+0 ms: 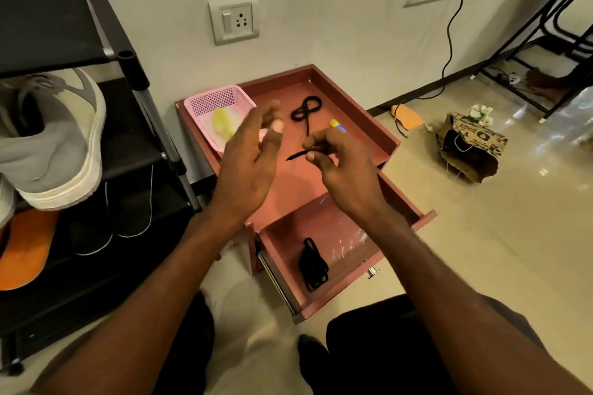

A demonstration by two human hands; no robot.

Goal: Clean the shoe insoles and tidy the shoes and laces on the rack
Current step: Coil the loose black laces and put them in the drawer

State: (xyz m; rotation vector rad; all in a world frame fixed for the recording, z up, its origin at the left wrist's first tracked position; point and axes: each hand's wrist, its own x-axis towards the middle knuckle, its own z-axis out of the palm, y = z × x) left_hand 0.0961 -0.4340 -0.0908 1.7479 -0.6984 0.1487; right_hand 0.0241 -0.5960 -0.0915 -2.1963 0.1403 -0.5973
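Observation:
My right hand (340, 167) pinches a black shoelace (296, 154) above the reddish side table (369, 125); one lace end sticks out to the left. My left hand (248, 163) hovers beside it with fingers spread and relaxed, holding nothing. Another black lace (306, 111) lies looped on the table top. A bundled black lace (313, 264) rests in the open drawer (349, 285). On the black shoe rack (134, 138) at the left stand a grey sneaker (57, 151), an orange insole (25, 250) and dark shoes (106, 224).
A pink basket (221, 99) with a yellow cloth (223, 123) sits on the table's far left. A yellow-blue object (337, 125) lies behind my right hand. A brown paper bag (470, 151) and a black cable (449, 51) are on the floor at right.

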